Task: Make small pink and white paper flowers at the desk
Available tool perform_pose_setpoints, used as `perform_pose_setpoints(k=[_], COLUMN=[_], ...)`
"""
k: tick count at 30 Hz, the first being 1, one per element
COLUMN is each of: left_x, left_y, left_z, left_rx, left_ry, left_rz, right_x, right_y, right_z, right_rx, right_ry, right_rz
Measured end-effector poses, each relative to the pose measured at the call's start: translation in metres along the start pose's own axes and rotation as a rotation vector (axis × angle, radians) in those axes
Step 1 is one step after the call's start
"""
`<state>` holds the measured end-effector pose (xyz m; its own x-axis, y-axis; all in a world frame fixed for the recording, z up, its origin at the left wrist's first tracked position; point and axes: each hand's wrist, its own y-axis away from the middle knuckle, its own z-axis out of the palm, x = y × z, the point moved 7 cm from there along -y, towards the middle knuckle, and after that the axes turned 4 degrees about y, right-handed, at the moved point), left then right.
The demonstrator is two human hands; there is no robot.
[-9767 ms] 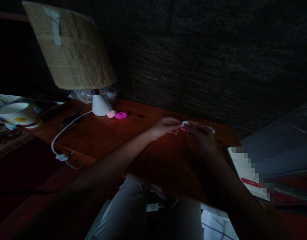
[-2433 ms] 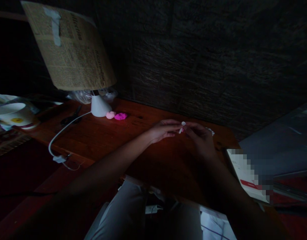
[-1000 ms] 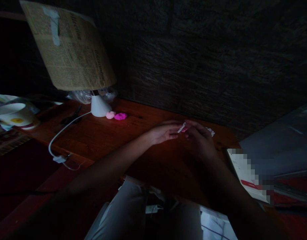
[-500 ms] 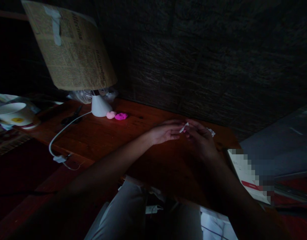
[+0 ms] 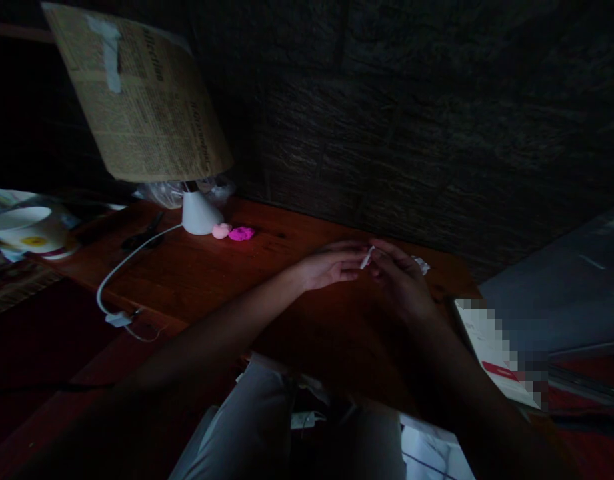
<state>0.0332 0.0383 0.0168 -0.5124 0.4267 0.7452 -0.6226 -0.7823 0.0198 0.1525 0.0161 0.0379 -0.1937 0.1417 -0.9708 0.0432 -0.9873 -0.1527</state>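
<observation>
My left hand (image 5: 331,265) and my right hand (image 5: 401,283) meet over a dark red wooden table (image 5: 211,280). Between their fingertips sits a small white-and-pink piece (image 5: 367,257), thin and tilted; both hands pinch it. What the piece is cannot be made out in the dim light. A small white crumpled scrap (image 5: 421,265) lies on the table just behind my right hand.
A white lamp base (image 5: 199,212) with a newspaper shade (image 5: 139,100) stands at the back left, its white cable (image 5: 121,267) running to the table edge. Two pink lumps (image 5: 234,232) lie beside it. A cup (image 5: 29,230) stands far left, papers (image 5: 497,350) right.
The white-and-pink piece has turned between my fingertips, showing less pink and a thinner white edge. Both hands stay in the same place.
</observation>
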Motion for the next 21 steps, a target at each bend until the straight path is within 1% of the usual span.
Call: perform_pose_setpoints(k=[5,11,17,21], left_x=[-0.0001,0.0008,-0.0001,0.0016], left_y=[-0.0005,0.0003,-0.0027,-0.0015], left_z=[-0.0001,-0.0008,-0.0068,-0.0072], left_rx=[-0.001,-0.004,0.015,0.036], left_ry=[-0.029,-0.015,-0.038,-0.059], left_rz=[0.003,0.018,0.026,0.045], right_x=[-0.0009,-0.0039,-0.0038,-0.0034], right_y=[0.0012,0.0026,0.0006,0.0008], right_z=[0.0022,0.0046,-0.0007,-0.0008], right_rx=[-0.006,-0.023,0.029,0.033], right_ry=[0.013,0.084,0.078,0.086], right_rz=[0.004,0.004,-0.007,0.0])
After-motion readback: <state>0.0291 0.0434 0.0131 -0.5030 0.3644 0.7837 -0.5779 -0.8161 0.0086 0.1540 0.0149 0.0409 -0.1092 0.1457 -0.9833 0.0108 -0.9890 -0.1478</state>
